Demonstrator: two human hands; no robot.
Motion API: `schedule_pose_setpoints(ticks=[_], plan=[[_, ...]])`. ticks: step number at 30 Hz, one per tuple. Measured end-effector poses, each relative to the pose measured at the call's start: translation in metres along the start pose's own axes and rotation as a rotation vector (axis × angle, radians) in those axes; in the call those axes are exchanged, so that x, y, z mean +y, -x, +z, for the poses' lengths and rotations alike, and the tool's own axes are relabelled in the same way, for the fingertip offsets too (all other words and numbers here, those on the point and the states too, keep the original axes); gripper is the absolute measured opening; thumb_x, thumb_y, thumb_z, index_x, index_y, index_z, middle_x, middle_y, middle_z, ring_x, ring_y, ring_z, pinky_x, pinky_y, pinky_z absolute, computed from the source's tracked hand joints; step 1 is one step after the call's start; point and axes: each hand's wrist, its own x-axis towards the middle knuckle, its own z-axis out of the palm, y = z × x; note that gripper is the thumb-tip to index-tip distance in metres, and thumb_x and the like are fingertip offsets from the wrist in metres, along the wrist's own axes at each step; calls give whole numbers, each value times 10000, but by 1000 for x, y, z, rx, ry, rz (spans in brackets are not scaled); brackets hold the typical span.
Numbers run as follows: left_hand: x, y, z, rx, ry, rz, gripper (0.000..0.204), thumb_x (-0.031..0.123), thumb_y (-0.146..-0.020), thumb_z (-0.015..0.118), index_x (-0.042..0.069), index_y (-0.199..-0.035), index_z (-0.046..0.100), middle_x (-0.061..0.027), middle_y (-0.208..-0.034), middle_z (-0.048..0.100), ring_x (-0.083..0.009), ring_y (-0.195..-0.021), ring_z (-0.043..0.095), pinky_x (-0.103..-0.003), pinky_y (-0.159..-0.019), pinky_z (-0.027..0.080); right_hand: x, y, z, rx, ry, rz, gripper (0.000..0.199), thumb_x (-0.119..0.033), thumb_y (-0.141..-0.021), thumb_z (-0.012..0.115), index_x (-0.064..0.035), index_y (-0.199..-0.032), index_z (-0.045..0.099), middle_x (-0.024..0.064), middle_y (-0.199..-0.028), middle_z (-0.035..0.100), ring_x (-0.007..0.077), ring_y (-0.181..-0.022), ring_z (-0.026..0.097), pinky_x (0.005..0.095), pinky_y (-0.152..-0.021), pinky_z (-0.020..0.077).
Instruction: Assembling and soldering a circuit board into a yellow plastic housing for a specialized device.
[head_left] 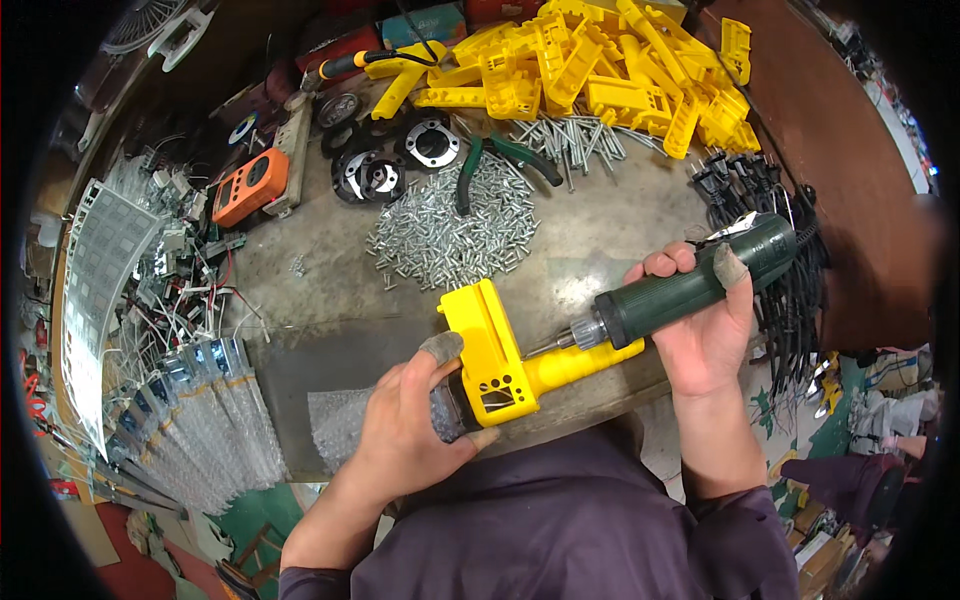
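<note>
My left hand point(405, 410) grips a yellow plastic tool housing point(490, 340) near the table's front edge, a covered thumb or finger pressed on its side. A dark motor body with bubble wrap point(350, 420) around it shows beneath that hand. In my right hand point(705, 340), fingers wrapped round its dark green barrel, is an electric screwdriver point(680, 285). It points left, and its bit reaches the yellow housing where the handle point(590, 368) begins. Whether the bit sits on a screw is too small to tell.
Loose screws point(450, 225) lie in a heap beyond the housing, with green-handled pliers point(505, 160) on top. Yellow housing parts point(590, 70) pile up at the back. Power cords point(790, 290) hang at the right. Bubble-wrapped pieces point(205, 420) and an orange multimeter point(250, 187) stand left.
</note>
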Motion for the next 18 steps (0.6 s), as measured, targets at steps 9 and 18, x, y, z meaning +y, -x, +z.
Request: schedule_pose_setpoints(ticks=[9,18], plan=[[4,-2,0,-64,8,-88,905,226,-554,906,-71,-1236,390,-219,-1036,626,-413,-956,607,-464,-850,479,-2,5,-4,58,-17,25,334,-373,-886,609,-46,-920,544,95,-927,588,246,-980,547,428,-1032,395],[8,0,1,-44,129,-284,853,136,-525,896,-25,-1245,469,-202,-1099,614,-382,-1038,615,-421,-902,485,19,1,-17,9,-85,-6,489,-528,-846,660,-81,-1026,575,59,-985,589,305,-1053,544,483,-1024,419]])
